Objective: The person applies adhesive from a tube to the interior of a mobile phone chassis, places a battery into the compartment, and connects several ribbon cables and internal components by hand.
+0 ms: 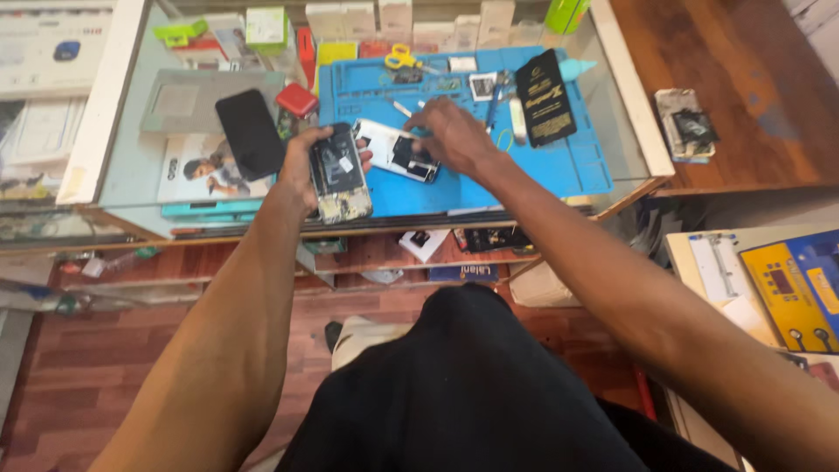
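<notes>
Left hand [306, 162] grip wraps opened phone [339, 173]; right hand [450, 135] touches phone frame [398, 150].

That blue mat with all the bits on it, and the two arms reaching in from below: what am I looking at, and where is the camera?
There is no machine here. The camera sits on a person's head and looks down, so the two arms are that person's own.

The left hand grips an opened phone with its insides showing. The right hand rests on a white phone part lying on the blue work mat.

The mat lies on a glass counter. Also there: a black phone face down, yellow-handled scissors, a black flat packet and a small red case.
</notes>
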